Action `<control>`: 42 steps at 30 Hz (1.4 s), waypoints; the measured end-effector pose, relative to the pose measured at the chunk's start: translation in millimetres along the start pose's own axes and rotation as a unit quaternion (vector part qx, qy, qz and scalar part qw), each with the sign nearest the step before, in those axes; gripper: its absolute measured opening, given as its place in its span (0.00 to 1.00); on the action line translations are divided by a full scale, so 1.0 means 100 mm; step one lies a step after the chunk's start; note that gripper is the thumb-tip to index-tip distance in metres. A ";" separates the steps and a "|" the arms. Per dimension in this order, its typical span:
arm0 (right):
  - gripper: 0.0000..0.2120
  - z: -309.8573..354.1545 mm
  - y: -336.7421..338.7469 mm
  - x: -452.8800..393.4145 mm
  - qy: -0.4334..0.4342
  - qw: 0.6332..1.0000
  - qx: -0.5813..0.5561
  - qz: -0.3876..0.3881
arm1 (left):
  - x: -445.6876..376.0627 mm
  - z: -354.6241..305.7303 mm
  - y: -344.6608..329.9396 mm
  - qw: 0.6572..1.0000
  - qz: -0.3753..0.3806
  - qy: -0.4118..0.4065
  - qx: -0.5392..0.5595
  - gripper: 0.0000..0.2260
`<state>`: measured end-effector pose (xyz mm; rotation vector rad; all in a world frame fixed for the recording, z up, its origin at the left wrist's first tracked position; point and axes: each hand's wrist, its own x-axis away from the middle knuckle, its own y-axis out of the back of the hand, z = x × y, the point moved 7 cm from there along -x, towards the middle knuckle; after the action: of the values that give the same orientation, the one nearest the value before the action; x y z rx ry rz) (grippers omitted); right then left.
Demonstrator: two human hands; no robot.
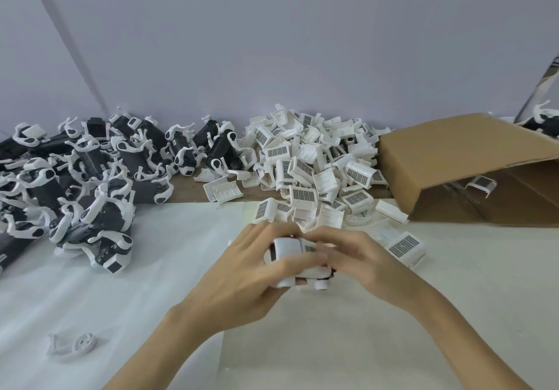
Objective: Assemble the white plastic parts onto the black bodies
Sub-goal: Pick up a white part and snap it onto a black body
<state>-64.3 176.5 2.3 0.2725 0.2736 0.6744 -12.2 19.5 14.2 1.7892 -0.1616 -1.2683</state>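
My left hand [242, 271] and my right hand [357, 262] meet over the middle of the table, both gripping one assembly [292, 250]: a white plastic cover on a black body, mostly hidden by my fingers. A small white wheel-like end [321, 285] sticks out below it. A heap of loose white covers [314, 162] with grid stickers lies just behind my hands. A pile of black bodies with white arms [90, 177] fills the left side.
A tipped cardboard box [472, 159] lies open at the right, one white part inside. A single white cover [403, 246] rests right of my hands. A lone white bracket [72, 344] lies at the near left. The wall stands close behind.
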 end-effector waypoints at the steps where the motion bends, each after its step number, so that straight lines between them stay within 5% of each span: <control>1: 0.12 -0.01 0.00 0.00 -0.001 0.999 0.036 -0.003 | 0.00 -0.01 -0.02 0.999 0.007 -0.022 -0.041 0.26; 4: 0.09 0.00 0.09 -0.01 0.011 0.990 0.108 -0.089 | -0.02 0.09 0.03 0.999 -0.015 0.028 -0.042 0.31; 7: 0.14 0.11 0.09 0.02 0.068 0.963 0.188 -0.182 | 0.06 0.28 0.04 0.980 -0.041 0.167 0.103 0.35; 11: 0.21 0.18 -0.13 0.05 0.148 0.923 0.290 -0.205 | 0.10 0.37 -0.04 0.926 -0.064 0.288 0.235 0.18; 17: 0.26 0.13 -0.15 0.06 0.127 0.937 0.239 -0.222 | 0.05 0.34 0.00 0.928 -0.027 0.256 0.268 0.12; 23: 0.26 0.12 -0.10 0.02 0.103 0.961 0.142 -0.215 | 0.00 0.29 0.06 0.932 -0.079 0.250 0.252 0.04; 26: 0.27 0.11 -0.04 0.01 0.099 0.969 0.086 -0.210 | -0.04 0.26 0.13 0.953 -0.074 0.217 0.198 0.10; 29: 0.26 0.01 0.01 -0.01 0.069 0.977 -0.014 -0.203 | -0.03 0.20 0.10 0.985 0.007 0.158 0.064 0.26; 31: 0.24 -0.08 0.01 -0.02 0.040 0.978 -0.041 -0.199 | 0.00 0.21 0.08 0.984 0.009 0.169 0.058 0.26; 36: 0.26 0.05 -0.09 0.01 0.101 0.971 0.118 -0.179 | 0.09 0.37 0.07 0.932 -0.065 0.316 0.163 0.21; 42: 0.38 0.14 -0.08 0.01 0.116 0.938 0.292 -0.143 | 0.18 0.54 0.01 0.853 -0.066 0.430 0.289 0.19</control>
<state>-53.7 168.9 12.2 0.7089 0.7302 0.3212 -46.9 -23.1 0.0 2.7669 0.1110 -0.3893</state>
